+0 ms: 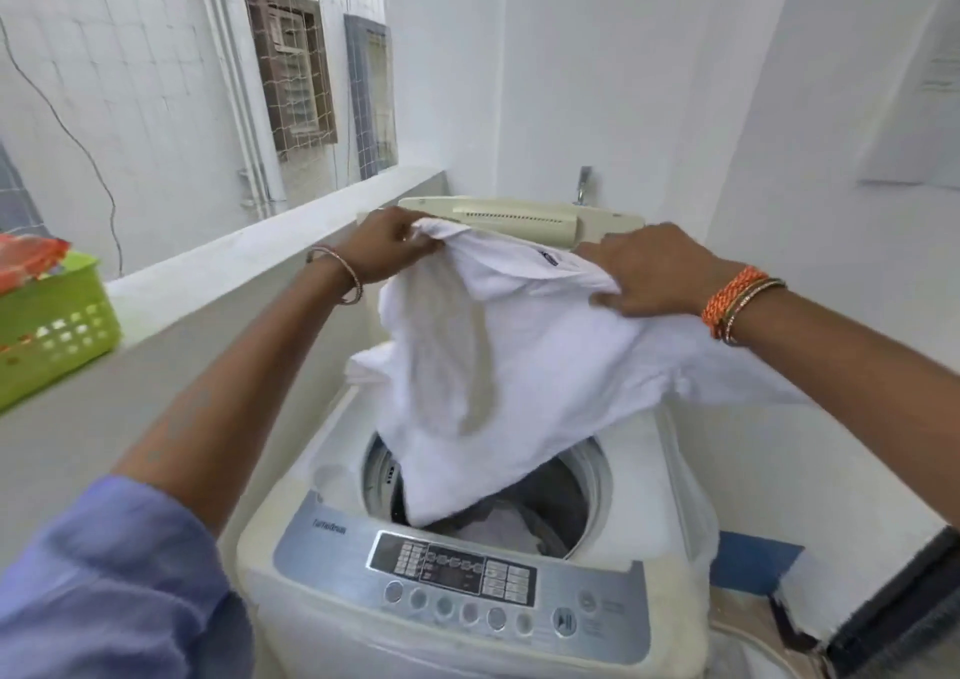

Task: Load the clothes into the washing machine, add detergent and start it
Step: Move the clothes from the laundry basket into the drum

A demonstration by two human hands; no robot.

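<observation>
A white top-loading washing machine (322, 476) stands below me with its lid (519, 218) raised at the back. Both hands hold a white shirt (545, 377) spread above the open drum (587, 491). My left hand (389, 244) pinches the shirt's upper left edge. My right hand (649, 273) grips its upper right edge. The shirt's lower hem hangs into the drum, where more clothes (498, 528) lie, partly hidden. The grey control panel (457, 574) with round buttons faces me at the front.
A green plastic basket (57, 335) holding an orange packet (26, 257) sits on the grey ledge (156, 325) to the left. A tap (583, 185) sticks out of the wall behind the lid. White walls close in on the right.
</observation>
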